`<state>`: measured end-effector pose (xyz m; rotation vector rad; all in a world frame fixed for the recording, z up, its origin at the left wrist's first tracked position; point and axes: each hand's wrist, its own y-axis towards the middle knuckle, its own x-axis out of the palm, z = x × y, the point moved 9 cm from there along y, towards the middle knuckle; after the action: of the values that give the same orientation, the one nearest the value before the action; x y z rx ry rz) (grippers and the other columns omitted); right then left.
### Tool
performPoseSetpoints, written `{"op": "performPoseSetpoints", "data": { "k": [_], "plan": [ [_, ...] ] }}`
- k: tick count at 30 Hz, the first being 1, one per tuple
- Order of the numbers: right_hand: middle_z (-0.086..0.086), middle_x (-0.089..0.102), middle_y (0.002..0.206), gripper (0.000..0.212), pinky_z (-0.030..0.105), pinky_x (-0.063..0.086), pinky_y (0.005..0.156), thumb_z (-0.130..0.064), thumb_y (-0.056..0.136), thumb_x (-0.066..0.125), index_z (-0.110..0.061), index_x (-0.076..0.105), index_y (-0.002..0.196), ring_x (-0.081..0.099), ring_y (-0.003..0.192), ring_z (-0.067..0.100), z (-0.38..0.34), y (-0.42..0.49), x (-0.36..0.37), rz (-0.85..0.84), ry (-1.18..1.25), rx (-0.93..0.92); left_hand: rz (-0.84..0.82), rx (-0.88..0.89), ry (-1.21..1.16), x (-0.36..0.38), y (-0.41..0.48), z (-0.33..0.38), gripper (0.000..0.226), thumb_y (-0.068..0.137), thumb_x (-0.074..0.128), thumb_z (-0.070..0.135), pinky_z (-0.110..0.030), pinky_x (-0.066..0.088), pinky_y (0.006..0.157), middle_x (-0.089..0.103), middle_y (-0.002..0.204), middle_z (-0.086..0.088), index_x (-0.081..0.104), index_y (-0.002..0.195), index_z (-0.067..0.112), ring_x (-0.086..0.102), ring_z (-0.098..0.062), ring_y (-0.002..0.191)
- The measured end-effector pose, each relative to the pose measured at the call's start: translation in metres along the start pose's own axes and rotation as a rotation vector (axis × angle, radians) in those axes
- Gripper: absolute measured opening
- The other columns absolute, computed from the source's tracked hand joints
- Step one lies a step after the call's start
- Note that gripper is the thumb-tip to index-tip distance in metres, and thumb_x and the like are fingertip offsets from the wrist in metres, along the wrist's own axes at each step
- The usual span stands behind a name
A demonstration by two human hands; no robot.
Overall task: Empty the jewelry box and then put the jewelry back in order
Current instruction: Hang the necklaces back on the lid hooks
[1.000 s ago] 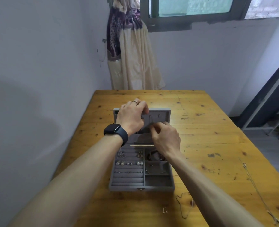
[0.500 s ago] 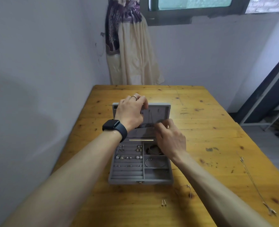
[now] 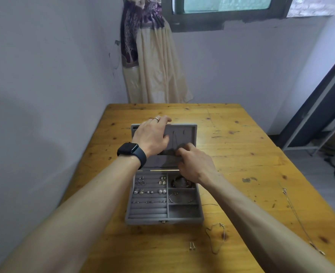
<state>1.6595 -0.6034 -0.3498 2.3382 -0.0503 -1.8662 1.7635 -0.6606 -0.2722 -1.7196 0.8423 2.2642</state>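
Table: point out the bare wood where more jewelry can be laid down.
Bare wood: the broad stretch between the jewelry box and the long chain, and the strip of table beyond the lid. Crowded: in front of the box, by the short chain and studs.

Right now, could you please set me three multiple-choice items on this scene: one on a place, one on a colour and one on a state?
1. Where does the thin silver bangle lie?
A. nearest right compartment
B. middle right compartment
C. on the wooden table

2. What colour is the square-faced wristwatch on the left wrist?
A. black
B. white
C. red

3. How does the lid of the grey velvet jewellery box stand?
A. shut
B. raised open
C. taken off, lying flat

Answers:
1. B, since one compartment lies beyond the bangle and one nearer.
2. A, since case and strap are both black.
3. B, since the lid stands up behind the tray and the left hand holds its top edge.
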Motion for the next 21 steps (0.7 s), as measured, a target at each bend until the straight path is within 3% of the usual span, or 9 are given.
{"op": "performPoseSetpoints", "data": {
  "k": [8,16,21],
  "plan": [
    [0.005,0.048,0.129,0.034,0.041,0.057,0.078,-0.032,0.094,0.055,-0.025,0.057,0.127,0.063,0.095,0.029,0.000,0.007,0.005,-0.051,-0.010,0.004,-0.019,0.007,0.065,0.006,0.002,0.002,0.049,0.092,0.058,0.026,-0.039,0.042,0.104,0.053,0.138,-0.002,0.051,0.141,0.020,0.053,-0.025,0.120],
    [0.000,0.048,0.135,0.040,0.035,0.051,0.074,-0.031,0.097,0.053,-0.026,0.051,0.136,0.062,0.103,0.025,0.004,-0.007,-0.004,0.079,0.111,-0.034,-0.016,-0.023,0.055,0.009,0.005,-0.005,0.049,0.090,0.060,0.026,-0.040,0.041,0.105,0.050,0.140,-0.001,0.052,0.138,0.024,0.052,-0.024,0.121],
    [-0.008,0.060,0.116,0.030,0.014,0.045,0.067,-0.034,0.095,0.062,-0.027,0.062,0.124,0.056,0.079,-0.001,0.006,-0.051,-0.034,0.241,0.319,-0.020,0.130,-0.008,-0.066,-0.014,-0.020,0.012,0.040,0.089,0.062,0.025,-0.039,0.045,0.100,0.055,0.132,0.002,0.059,0.129,0.025,0.054,-0.020,0.118]
  ]
}}
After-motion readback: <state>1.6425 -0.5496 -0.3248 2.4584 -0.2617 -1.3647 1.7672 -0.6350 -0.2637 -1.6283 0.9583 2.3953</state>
